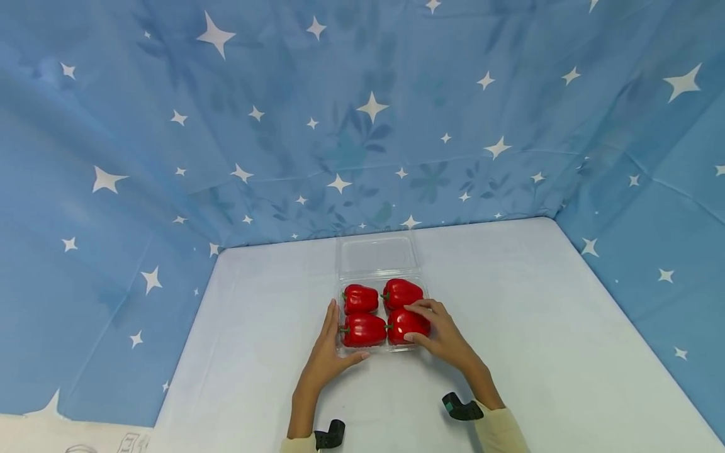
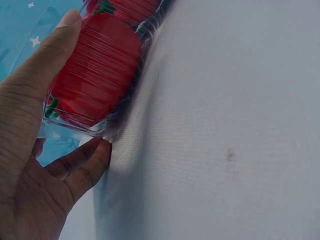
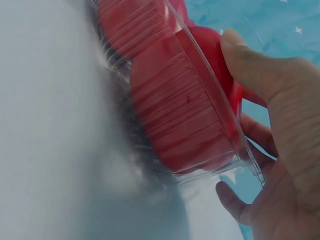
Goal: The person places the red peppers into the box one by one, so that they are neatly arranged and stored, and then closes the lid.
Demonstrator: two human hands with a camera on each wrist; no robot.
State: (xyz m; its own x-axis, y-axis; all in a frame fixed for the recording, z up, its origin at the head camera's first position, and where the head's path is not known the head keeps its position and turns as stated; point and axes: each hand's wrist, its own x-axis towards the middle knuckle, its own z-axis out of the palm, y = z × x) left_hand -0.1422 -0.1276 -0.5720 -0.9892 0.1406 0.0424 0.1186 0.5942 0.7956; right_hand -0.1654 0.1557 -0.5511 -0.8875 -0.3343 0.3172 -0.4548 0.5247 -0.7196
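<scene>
A clear plastic clamshell container (image 1: 378, 277) lies on the white surface with its lid (image 1: 378, 255) folded back. Red bell peppers with green stems fill its base, including one at front left (image 1: 364, 330) and one at front right (image 1: 408, 324). My left hand (image 1: 327, 360) rests along the container's left side, fingers extended and thumb spread across the front; the thumb (image 2: 55, 45) reaches the rim in the left wrist view. My right hand (image 1: 444, 336) holds the front right pepper between thumb and curled fingers. In the right wrist view, the container wall (image 3: 200, 60) partly covers this pepper (image 3: 182, 107).
The white-covered table (image 1: 272, 296) extends on both sides of the container. A blue curtain (image 1: 272, 151) with white stars borders the back and sides. Dark wrist devices (image 1: 461, 408) sit near both sleeves.
</scene>
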